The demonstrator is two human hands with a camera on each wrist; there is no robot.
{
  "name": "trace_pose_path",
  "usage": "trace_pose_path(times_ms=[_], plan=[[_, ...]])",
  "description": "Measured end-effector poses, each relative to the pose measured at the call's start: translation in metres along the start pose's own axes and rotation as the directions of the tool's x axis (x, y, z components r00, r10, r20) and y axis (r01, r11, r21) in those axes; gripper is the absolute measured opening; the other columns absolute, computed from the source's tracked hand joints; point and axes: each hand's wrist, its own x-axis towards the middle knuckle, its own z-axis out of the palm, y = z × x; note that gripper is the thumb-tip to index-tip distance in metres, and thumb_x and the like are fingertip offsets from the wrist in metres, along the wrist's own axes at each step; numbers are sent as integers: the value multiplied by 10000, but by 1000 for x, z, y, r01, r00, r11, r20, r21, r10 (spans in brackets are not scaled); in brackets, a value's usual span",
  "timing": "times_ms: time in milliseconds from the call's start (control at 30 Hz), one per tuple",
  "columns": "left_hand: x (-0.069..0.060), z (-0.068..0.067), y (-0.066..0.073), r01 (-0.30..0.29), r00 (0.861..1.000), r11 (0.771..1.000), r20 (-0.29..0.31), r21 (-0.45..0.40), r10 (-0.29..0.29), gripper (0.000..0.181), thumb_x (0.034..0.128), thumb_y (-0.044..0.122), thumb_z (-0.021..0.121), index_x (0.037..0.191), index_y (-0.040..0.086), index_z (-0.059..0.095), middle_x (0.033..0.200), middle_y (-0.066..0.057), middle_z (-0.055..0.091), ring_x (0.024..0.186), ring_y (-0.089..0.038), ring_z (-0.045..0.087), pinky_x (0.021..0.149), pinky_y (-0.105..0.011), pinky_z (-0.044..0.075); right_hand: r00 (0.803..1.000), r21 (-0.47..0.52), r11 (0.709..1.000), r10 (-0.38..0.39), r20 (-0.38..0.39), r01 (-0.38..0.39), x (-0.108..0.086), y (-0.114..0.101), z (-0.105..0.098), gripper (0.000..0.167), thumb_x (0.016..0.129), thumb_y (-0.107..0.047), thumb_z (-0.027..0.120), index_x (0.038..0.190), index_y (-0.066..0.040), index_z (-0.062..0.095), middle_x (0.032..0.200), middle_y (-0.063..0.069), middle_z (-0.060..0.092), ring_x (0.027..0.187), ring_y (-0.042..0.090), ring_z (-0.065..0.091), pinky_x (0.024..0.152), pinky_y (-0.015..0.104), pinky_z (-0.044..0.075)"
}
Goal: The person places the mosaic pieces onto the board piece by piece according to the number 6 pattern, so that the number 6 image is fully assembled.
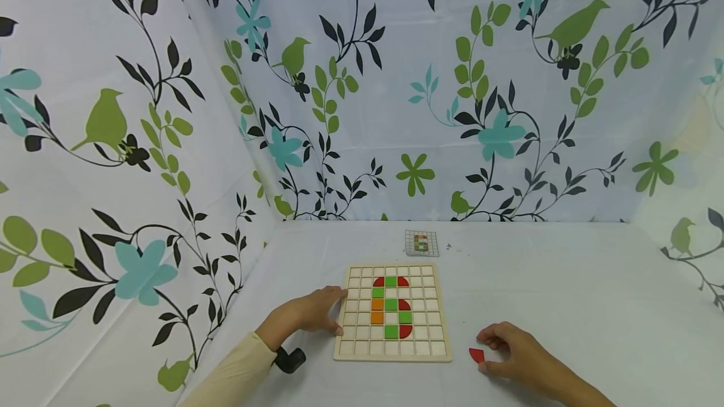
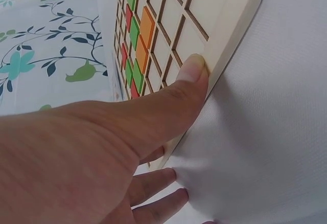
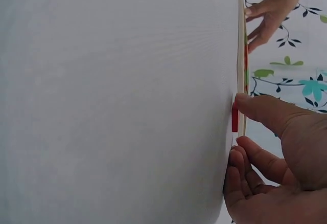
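Note:
A pale wooden grid board (image 1: 356, 348) lies flat, with red, green and orange tiles (image 1: 391, 304) in some squares. At its left edge is my left hand (image 1: 310, 313), thumb and fingers spread apart; in the left wrist view the thumb (image 2: 191, 70) rests on the board's rim. To the right of the board, my right hand (image 1: 511, 357) is low over the table with loosely bent fingers. Its thumb touches a red quarter-round tile (image 1: 477, 355), while the index fingertip appears apart from it. The tile shows edge-on as a thin red strip (image 3: 235, 117) in the right wrist view.
Behind the board lies a small card (image 1: 421, 244) printed with a grid and a coloured figure. A white cloth covers the table (image 1: 537, 275). Patterned curtains (image 1: 407, 93) with leaves and birds hang at the back and sides.

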Motion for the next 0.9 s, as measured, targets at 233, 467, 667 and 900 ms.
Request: trace_pose_path(times_ms=[233, 467, 667, 900], plan=[[0, 1, -1, 2, 1000, 1000, 8, -21, -2, 875, 866, 300, 893, 1586, 71, 453, 1659, -155, 415, 1546, -363, 377, 1248, -565, 346, 998, -22, 998, -63, 9, 63, 0, -1, 2, 361, 872, -239, 880, 1135, -85, 686, 1092, -10, 639, 936, -13, 563, 864, 182, 566], [-1, 1, -1, -5, 1000, 1000, 0, -10, 5, 867, 873, 305, 887, 1586, 71, 452, 1659, -156, 415, 1547, -365, 374, 1251, -559, 343, 991, -33, 991, -132, 9, 132, -1, -1, 2, 315, 904, -219, 846, 1142, -90, 686, 1111, -35, 650, 952, -2, 586, 871, 191, 573], [-1, 0, -1, -3, 1000, 1000, -4, -5, 3, 873, 869, 313, 890, 1586, 73, 454, 1658, -153, 417, 1548, -361, 373, 1251, -557, 344, 983, -46, 982, -182, 3, 182, 0, -1, 3, 265, 913, -188, 837, 1120, -97, 697, 1085, -37, 664, 943, 6, 597, 860, 207, 580], [0, 1, -2, -3, 1000, 1000, -5, -2, 3, 877, 865, 319, 893, 1587, 81, 455, 1659, -149, 418, 1549, -352, 376, 1250, -551, 349, 982, -70, 980, -190, -7, 189, 2, -2, 6, 180, 926, -139, 808, 1074, -117, 708, 1047, -53, 677, 914, -16, 590, 824, 213, 582]])
